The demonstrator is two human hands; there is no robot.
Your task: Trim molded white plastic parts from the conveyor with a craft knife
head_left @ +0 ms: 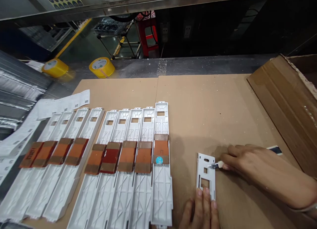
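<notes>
A small white plastic plate (205, 174) with cut-outs lies flat on the cardboard sheet (198, 103). My left hand (201, 210) presses its near end down with flat fingertips. My right hand (257, 171) grips a small knife (217, 165) like a pen, its blade tip touching the plate's upper right part near the oval slot. To the left lie several long white plastic frames (160, 176) side by side, each with an orange-brown pad across its middle; the nearest one carries a round blue sticker (159, 160).
An open cardboard box (287, 100) stands at the right. Two yellow tape rolls (101, 67) sit at the back left. Strips of white printed labels (61, 105) lie at the left. A red stool (148, 34) stands beyond the bench edge.
</notes>
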